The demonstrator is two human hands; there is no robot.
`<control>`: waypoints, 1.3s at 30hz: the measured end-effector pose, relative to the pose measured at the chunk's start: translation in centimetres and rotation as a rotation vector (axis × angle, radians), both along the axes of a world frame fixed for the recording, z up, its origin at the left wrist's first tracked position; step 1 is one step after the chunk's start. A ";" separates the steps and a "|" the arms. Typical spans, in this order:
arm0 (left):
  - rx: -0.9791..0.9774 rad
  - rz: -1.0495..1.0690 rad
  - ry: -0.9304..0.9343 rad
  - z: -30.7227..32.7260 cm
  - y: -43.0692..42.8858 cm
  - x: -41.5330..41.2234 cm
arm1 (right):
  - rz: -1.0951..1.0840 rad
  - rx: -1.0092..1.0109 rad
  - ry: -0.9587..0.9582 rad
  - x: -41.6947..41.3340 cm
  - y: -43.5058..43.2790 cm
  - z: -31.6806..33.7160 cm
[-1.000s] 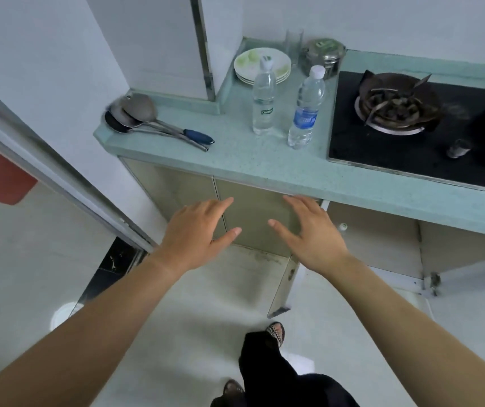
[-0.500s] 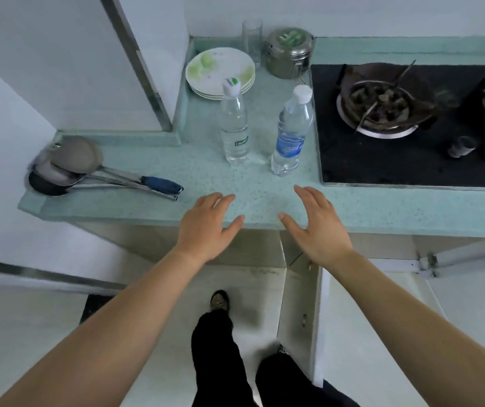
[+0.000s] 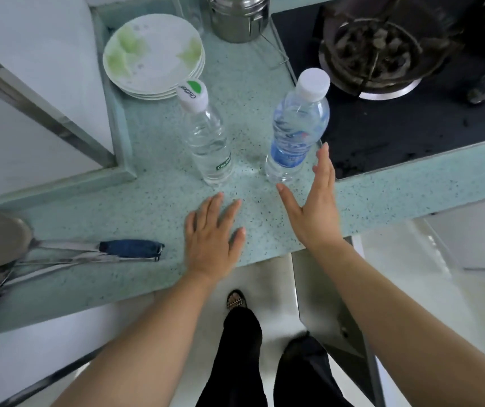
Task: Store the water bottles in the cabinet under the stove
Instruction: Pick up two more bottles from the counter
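The green speckled countertop (image 3: 153, 201) runs across the middle of the frame, with the black stove (image 3: 382, 127) set into it at upper right. Under the counter edge, at lower right, a pale panel (image 3: 323, 289) looks like the cabinet door swung open, though the steep angle leaves that uncertain.

Both water bottles stand upright and capped in the centre of the frame, apart from each other. The blue-labelled bottle (image 3: 297, 133) is just left of the stove's edge, and the green-capped bottle (image 3: 209, 142) is to its left, below the stack of plates (image 3: 153, 54).

You are at the reach, with nothing picked up yet. Your right hand (image 3: 314, 207) is empty, with fingers straight and thumb spread wide. Its palm faces the blue-labelled bottle, which sits in the gap between thumb and fingers, with the fingertips just beside its lower right side. Your left hand (image 3: 211, 239) is flat and empty over the counter, near the base of the green-capped bottle but clear of it.

Next, wrap the right hand round the lower body of the blue-labelled bottle and push the left hand on to the other. Squeeze gently, since the thin plastic will likely give, then lift both and bring them down to the cabinet
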State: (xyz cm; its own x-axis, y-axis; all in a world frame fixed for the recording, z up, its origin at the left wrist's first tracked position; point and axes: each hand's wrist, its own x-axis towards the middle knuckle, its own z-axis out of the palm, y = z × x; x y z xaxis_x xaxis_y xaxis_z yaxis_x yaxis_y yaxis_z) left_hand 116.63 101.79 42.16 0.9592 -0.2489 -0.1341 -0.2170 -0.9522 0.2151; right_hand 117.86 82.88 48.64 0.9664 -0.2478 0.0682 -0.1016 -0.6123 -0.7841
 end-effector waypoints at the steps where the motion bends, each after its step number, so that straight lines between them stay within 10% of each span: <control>1: 0.000 0.001 -0.008 0.0 0.0 -0.1 | -0.003 0.019 -0.017 0.5 0.2 -0.2; 10: -0.015 0.026 -0.048 -0.2 -0.2 0.2 | -0.104 0.293 -0.128 3.8 1.1 -1.0; 26: 0.001 -0.037 0.056 0.7 0.0 0.1 | -0.036 0.121 0.037 -1.8 -1.9 0.1; 39: -0.518 0.176 -0.118 8.1 2.3 5.9 | -0.058 -0.033 0.197 -2.7 -0.8 0.7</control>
State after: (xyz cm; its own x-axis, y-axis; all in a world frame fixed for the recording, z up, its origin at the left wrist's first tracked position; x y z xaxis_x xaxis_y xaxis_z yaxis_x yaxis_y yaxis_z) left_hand 122.57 104.04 50.30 0.9933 -0.0884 0.0742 -0.1154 -0.7526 0.6483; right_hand 115.16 82.09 49.32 0.9459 -0.3046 -0.1116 -0.2871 -0.6258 -0.7253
